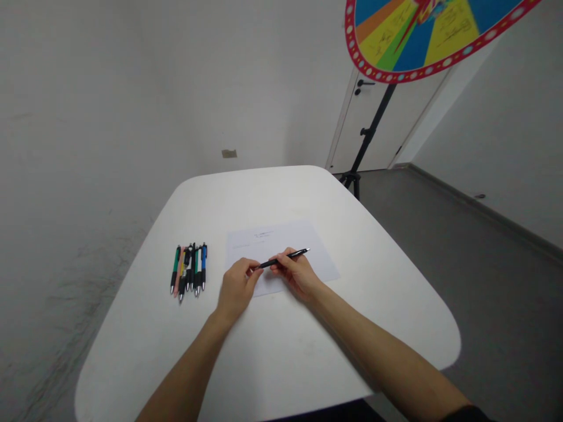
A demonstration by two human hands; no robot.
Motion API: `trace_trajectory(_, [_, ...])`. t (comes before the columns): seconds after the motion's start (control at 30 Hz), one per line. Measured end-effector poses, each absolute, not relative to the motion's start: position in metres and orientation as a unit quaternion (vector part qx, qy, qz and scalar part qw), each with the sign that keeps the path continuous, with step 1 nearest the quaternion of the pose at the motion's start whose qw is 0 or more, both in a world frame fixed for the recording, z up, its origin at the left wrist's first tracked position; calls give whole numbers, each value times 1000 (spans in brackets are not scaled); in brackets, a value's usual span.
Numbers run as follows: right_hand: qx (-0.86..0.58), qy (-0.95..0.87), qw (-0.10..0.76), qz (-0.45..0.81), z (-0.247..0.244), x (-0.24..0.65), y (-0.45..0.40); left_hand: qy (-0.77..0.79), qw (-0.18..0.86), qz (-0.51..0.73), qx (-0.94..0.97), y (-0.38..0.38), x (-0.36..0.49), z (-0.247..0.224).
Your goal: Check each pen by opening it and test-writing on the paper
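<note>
A black pen (285,258) with a silvery tip is held between my two hands, tilted up toward the right. My left hand (238,284) pinches its left end between thumb and fingers. Farther along the barrel, my right hand (295,274) grips it, the tip sticking out past the fingers. Below the pen lies a white sheet of paper (292,231) with a few faint lines of writing near its top. To the left of my left hand, several pens (189,269) in green, pink, yellow, black and blue lie side by side.
The white table (149,363) has rounded corners. Behind its right side stands a colourful prize wheel (396,44) on a black tripod stand (372,132), in front of a white door (341,135). A pale wall (145,88) runs along the back and left.
</note>
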State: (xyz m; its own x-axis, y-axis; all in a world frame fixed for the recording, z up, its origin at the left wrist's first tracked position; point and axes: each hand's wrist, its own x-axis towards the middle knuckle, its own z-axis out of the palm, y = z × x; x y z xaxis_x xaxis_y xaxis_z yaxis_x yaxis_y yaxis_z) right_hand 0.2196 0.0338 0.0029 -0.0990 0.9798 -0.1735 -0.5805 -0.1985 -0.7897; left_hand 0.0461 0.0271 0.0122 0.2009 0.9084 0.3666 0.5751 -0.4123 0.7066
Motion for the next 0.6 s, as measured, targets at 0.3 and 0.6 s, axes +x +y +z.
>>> trace_trajectory(0.3, [-348,-283,567,691,4,218,33,526,234,394,716,26,47,13])
trace_trajectory(0.6, [-360,-277,566,688,2,219,34,501,210,399,739,27,47,12])
